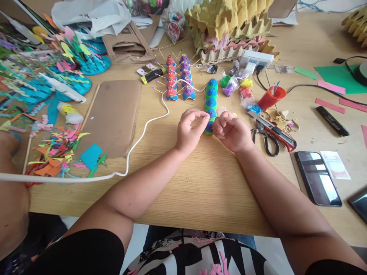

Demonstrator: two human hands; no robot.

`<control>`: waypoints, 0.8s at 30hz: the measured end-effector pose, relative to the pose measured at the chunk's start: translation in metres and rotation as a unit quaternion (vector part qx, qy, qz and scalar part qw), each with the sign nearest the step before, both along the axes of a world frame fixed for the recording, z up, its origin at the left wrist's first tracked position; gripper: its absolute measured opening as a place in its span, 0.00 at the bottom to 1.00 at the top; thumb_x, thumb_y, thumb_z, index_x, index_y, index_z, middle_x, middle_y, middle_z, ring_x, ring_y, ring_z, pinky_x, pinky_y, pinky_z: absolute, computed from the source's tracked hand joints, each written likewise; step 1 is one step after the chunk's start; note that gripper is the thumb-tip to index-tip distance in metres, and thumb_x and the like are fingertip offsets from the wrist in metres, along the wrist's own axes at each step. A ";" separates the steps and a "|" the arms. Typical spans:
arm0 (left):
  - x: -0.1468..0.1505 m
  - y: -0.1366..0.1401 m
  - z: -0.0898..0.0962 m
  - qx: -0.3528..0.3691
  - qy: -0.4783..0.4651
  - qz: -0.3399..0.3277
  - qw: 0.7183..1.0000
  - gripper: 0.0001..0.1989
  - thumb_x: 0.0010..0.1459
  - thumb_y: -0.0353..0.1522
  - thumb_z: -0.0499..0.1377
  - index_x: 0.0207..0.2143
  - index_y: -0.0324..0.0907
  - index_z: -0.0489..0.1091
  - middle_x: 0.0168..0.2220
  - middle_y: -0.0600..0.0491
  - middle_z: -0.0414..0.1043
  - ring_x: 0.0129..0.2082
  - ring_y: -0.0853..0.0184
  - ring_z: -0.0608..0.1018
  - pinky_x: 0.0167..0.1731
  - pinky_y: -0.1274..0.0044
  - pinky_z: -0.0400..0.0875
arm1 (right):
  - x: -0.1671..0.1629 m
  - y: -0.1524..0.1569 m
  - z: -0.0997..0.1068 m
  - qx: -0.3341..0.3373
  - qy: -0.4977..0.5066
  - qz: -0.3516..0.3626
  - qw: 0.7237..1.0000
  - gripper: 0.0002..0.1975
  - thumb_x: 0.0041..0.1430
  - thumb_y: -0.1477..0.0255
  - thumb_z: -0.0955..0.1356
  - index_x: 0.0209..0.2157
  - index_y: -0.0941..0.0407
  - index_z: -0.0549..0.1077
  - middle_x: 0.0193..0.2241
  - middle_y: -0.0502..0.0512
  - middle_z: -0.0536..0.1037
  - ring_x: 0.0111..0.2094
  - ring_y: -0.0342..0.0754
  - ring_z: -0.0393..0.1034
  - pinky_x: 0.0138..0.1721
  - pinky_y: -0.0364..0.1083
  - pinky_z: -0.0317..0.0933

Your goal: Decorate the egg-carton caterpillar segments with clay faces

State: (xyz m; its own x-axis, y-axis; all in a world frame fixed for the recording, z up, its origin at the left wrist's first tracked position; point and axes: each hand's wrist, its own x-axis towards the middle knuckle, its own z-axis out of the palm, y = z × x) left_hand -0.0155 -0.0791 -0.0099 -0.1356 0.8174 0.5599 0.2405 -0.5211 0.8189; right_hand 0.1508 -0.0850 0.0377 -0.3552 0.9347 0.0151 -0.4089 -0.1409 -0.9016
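Over the middle of the table, my left hand [190, 131] has its thumb and forefinger pinched together; whatever they hold is too small to make out. Close to its right, my right hand [235, 133] is curled with the fingertips drawn in, and its contents cannot be made out either. Just behind both hands stands a row of blue-and-green painted egg-carton cups [211, 93] with small faces, its near end partly covered by the fingers. Farther back are a red-and-blue row [171, 82] and a purple row [187, 82], with pins sticking out.
Bags of coloured clay [228, 89], an orange cup [272, 97], scissors [268, 139] and a box cutter [275, 131] lie rightward, with a phone [318, 177] nearer. A white cable [146, 126] crosses leftward past cardboard [110, 118] and paper scraps [61, 147]. Egg trays [229, 26] are stacked behind. Another person's arm [11, 183] shows at left.
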 end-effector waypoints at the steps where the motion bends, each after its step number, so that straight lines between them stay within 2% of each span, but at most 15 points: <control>1: 0.000 0.000 0.001 -0.003 0.006 0.000 1.000 0.14 0.72 0.45 0.64 0.42 0.46 0.81 0.44 0.49 0.82 0.50 0.64 0.83 0.54 0.70 0.77 | 0.000 0.000 0.000 0.000 0.000 0.004 1.000 0.21 0.54 0.55 0.74 0.25 0.51 0.61 0.19 0.45 0.65 0.20 0.41 0.51 0.21 0.42 0.43; 12: 0.000 -0.001 0.001 -0.016 0.025 -0.031 0.999 0.22 0.73 0.53 0.60 0.42 0.45 0.80 0.44 0.48 0.81 0.49 0.63 0.83 0.53 0.70 0.78 | 0.008 0.005 -0.003 0.010 0.030 0.073 0.997 0.28 0.56 0.51 0.75 0.24 0.50 0.57 0.17 0.43 0.58 0.19 0.40 0.47 0.19 0.42 0.43; 18: 0.000 -0.004 0.005 0.014 0.038 -0.050 0.998 0.21 0.73 0.52 0.61 0.40 0.46 0.80 0.42 0.49 0.81 0.48 0.63 0.82 0.54 0.68 0.77 | 0.008 0.005 -0.003 0.019 0.039 0.072 0.996 0.29 0.58 0.51 0.75 0.23 0.51 0.56 0.17 0.43 0.58 0.18 0.39 0.47 0.18 0.41 0.43; 24: 0.000 -0.004 0.007 -0.008 0.040 -0.058 0.998 0.23 0.73 0.54 0.58 0.38 0.46 0.77 0.42 0.49 0.81 0.48 0.63 0.82 0.54 0.68 0.76 | 0.008 0.005 -0.003 0.010 0.047 0.082 0.995 0.27 0.58 0.53 0.75 0.23 0.51 0.57 0.17 0.43 0.59 0.18 0.40 0.46 0.18 0.41 0.44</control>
State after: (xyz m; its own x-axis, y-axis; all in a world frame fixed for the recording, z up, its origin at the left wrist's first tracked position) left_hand -0.0155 -0.0835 -0.0032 0.0044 0.8334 0.5527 0.2448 -0.5368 0.8074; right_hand 0.1589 -0.0799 0.0345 -0.4999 0.8629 0.0739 -0.4636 -0.1945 -0.8644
